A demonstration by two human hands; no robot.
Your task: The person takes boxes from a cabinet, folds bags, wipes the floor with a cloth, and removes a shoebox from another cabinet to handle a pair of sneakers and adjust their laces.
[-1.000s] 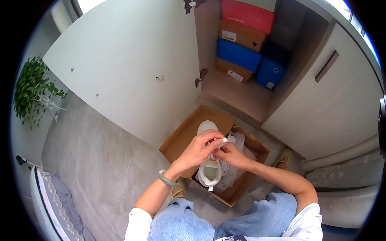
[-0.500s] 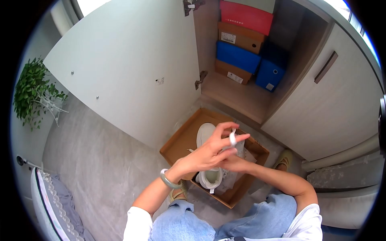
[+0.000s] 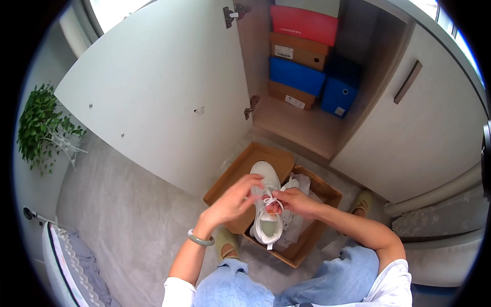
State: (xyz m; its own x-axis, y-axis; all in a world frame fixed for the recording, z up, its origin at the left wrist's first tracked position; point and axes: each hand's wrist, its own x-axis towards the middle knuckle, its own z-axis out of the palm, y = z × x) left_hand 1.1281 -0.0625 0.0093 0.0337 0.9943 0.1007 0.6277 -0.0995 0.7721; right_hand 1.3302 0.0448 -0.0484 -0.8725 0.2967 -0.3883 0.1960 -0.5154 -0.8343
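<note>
A white lace-up sneaker (image 3: 267,228) lies lengthwise across the open brown shoebox (image 3: 286,258), its toe pointing away from me. White shoelaces form loops over its tongue. My right hand (image 3: 299,202) pinches the shoelace at the right of the tongue, fingertips against the loops. At the shoe's left side is my left hand (image 3: 239,197), its fingers apart and slightly blurred close to the laces. I see nothing held in it. A pale bracelet (image 3: 200,239) circles that wrist. White paper (image 3: 294,230) fills part of the box beside the shoe.
Ahead stands a cabinet with its left door (image 3: 163,97) swung wide. Inside are stacked shoeboxes, including a red box (image 3: 304,25) and an upright blue box (image 3: 338,94). My feet flank the box. A green plant (image 3: 43,128) and a grey cushion (image 3: 76,266) are at the left.
My left hand has moved down and left, away from above my right hand, and its fingers have left the raised lace. The sneaker and the looped shoelaces now show more fully.
</note>
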